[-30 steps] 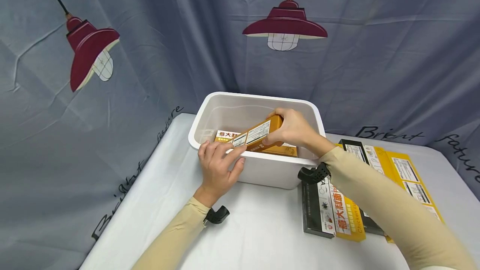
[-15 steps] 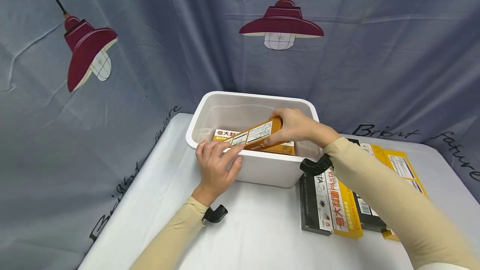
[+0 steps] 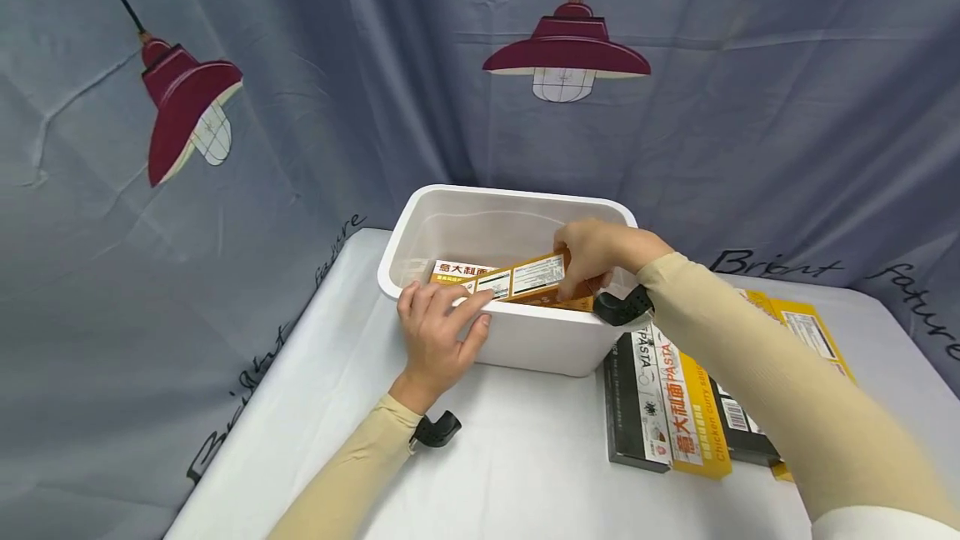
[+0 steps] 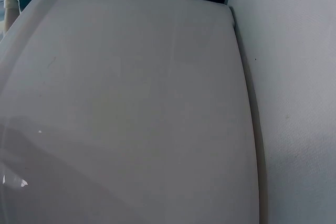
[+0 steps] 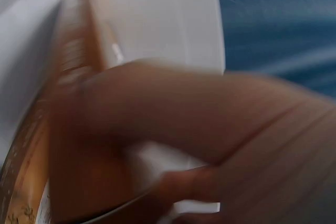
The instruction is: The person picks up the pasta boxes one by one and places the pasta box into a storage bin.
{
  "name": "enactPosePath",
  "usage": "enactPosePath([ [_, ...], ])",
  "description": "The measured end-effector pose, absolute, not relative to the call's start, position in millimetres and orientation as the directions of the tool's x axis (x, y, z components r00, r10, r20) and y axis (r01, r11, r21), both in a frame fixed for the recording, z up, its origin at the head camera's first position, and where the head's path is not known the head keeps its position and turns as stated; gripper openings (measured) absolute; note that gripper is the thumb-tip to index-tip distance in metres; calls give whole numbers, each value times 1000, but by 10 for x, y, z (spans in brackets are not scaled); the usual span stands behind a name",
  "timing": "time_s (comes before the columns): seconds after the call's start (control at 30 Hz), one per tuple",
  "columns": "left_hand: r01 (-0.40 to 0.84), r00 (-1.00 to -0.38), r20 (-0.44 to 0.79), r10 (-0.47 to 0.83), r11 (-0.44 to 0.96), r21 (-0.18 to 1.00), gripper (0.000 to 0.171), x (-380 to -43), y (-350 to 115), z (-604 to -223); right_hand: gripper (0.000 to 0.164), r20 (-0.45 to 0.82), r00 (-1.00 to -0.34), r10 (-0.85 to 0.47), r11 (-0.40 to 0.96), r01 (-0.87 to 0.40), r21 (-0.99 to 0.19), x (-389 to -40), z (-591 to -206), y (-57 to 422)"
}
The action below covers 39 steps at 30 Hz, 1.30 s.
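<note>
A white plastic bin (image 3: 517, 192) stands on the table. My right hand (image 3: 596, 252) reaches into it and grips the right end of an orange pasta box (image 3: 538, 275). This box leans with its label side showing, over a pasta box (image 3: 459, 270) lying inside. My left hand (image 3: 438, 340) holds the bin's near rim, fingers over the edge and thumb on the outside, index fingertip close to the gripped box's left end. In the right wrist view my hand (image 5: 157, 108) and the orange box (image 5: 105, 182) are blurred. Mostly the bin's wall (image 4: 131, 93) fills the left wrist view.
Right of the bin, a black pasta box (image 3: 632, 415) and a yellow one (image 3: 693, 423) lie side by side. Another black box (image 3: 738, 419) and a yellow box (image 3: 810, 327) lie beyond, partly behind my right sleeve. A grey curtain (image 3: 337, 107) hangs behind the table.
My right hand has moved lower and slightly right, bringing the orange pasta box's right end down into the bin, so it tilts less. My left hand stays at the rim.
</note>
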<state>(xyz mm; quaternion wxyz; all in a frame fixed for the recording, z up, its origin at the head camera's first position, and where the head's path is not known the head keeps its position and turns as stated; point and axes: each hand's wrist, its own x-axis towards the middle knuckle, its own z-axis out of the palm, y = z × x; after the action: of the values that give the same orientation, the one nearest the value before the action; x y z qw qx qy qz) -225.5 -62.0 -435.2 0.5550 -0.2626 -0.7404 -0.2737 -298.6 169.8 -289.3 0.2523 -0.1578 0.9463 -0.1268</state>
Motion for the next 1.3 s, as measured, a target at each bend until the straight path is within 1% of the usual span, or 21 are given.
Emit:
enactPosePath([
  [0.1,693,-247,964,94,713,109,25,-2256,-596,-4348,59,-495,-801,-337,927,-192,-322,-3003,-2972,1765],
  [0.3,694,-245,965,97,712,104,26,-2259,-577,-4338,46,-543,-769,-338,928,-177,-327,-3018,-3089,1851],
  [0.4,694,-244,965,101,713,101,26,-2259,-577,-4333,45,-588,-744,-318,939,-162,-302,-3015,-3126,1884],
  [0.47,696,-242,965,102,711,100,25,-2259,-578,-4328,48,-612,-733,-296,947,-143,-287,-3012,-3140,1906],
  [0.63,698,-243,965,101,708,102,25,-2258,-579,-4317,53,-617,-742,-262,948,-78,-309,-3001,-3145,1951],
  [0.77,696,-245,964,100,710,103,25,-2257,-574,-4315,46,-613,-746,-262,940,-52,-337,-2997,-3146,1970],
  [0.9,695,-247,964,98,711,106,25,-2259,-566,-4318,43,-600,-752,-272,941,-78,-329,-3016,-3149,1951],
  [1.07,692,-253,962,97,713,110,25,-2263,-563,-4330,51,-527,-788,-318,931,-154,-331,-3099,-3120,1900],
  [1.17,690,-260,961,98,715,113,25,-2270,-567,-4343,57,-498,-803,-329,928,-176,-329,-3131,-3090,1887],
  [1.3,687,-267,959,97,717,118,24,-2282,-577,-4365,58,-488,-800,-349,924,-205,-323,-3132,-3010,1889],
])
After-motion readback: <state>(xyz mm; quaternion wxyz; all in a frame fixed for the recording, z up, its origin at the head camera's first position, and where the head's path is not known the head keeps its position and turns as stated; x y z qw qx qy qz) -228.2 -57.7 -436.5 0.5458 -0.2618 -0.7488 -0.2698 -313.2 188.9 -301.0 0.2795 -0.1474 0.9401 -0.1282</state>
